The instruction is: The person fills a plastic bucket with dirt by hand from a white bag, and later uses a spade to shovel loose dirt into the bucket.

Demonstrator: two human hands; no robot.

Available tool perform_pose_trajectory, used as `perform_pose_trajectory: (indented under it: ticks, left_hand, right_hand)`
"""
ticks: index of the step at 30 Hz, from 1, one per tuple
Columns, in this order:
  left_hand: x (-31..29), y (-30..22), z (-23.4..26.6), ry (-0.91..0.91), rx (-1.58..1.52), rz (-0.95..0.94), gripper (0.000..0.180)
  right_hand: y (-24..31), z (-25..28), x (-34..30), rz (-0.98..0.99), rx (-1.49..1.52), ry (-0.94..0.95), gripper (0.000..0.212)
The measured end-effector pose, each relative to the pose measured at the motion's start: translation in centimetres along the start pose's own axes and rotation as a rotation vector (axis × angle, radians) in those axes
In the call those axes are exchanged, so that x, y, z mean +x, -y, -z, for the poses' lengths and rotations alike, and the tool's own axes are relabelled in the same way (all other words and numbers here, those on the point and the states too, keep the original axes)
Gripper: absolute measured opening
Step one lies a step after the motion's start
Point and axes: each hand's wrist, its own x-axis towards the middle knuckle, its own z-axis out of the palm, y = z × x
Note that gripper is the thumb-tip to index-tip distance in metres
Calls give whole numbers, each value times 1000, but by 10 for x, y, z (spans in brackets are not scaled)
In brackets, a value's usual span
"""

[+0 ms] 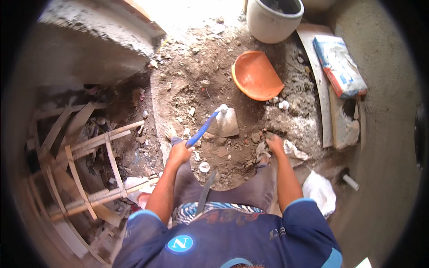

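Observation:
My left hand [179,152] grips the blue handle of a small hoe [205,127]. Its grey metal blade [227,121] rests on the rubble-strewn dirt ground [210,80] in front of me. My right hand [275,144] reaches down to the dirt among small stones, fingers bent; whether it holds anything is unclear. An orange shallow pan [255,75] lies tilted on the dirt beyond the blade.
A pale round pot [272,20] stands at the back. A cement bag [339,66] and a long board [318,80] lie at the right. A wooden slat frame [89,156] sits in a pit on the left. A white bag [320,191] and pipe stub [351,182] are near my right knee.

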Motion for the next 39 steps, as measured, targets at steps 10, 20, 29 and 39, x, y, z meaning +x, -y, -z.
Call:
perform_pose_trajectory:
  ticks: [10,20,29,39]
  left_hand:
    - [-11,46,-6,63,-380,24,46]
    - [-20,132,-34,535,-1090,479,71]
    - [-3,127,-104,879,-1974,607,75]
    - [16,92,-73,756,-1956,564,66]
  right_hand:
    - [162,-120,275,75,-302,-303,54]
    - [168,-170,337,248,-596,3,32]
    - [139,-219,251,175,-765,158,38]
    - [111,-272,236,339,-520,115,18]
